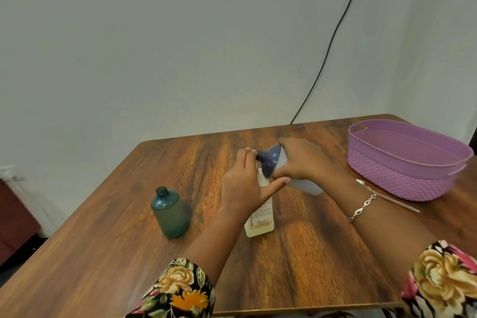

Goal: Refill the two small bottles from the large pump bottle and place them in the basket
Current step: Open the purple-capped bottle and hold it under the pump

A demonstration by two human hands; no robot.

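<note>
Blue-shouldered small bottle [272,162]: held off the table [103,253], tipped nearly onto its side, neck pointing left, just above the large bottle [260,219].

Right hand [302,162]: fingers curled round the pale body, probably to brace it against a twist.

Left hand [245,183]: fingertips pinch the neck end and the thumb stretches out under the shoulder. Cannot tell whether a cap sits beneath the fingertips. Judged step: turning a cap at the neck, direction unknown.

Large bottle: upright, label facing the camera, top hidden behind the left hand.

Thin tube [395,201]: lies flat beside the basket [400,181], likely the pump's, set aside for pouring.

Green small bottle [170,212]: upright to the left, mouth uncapped, well apart from the basket.

Basket: no bottle visible inside.
</note>
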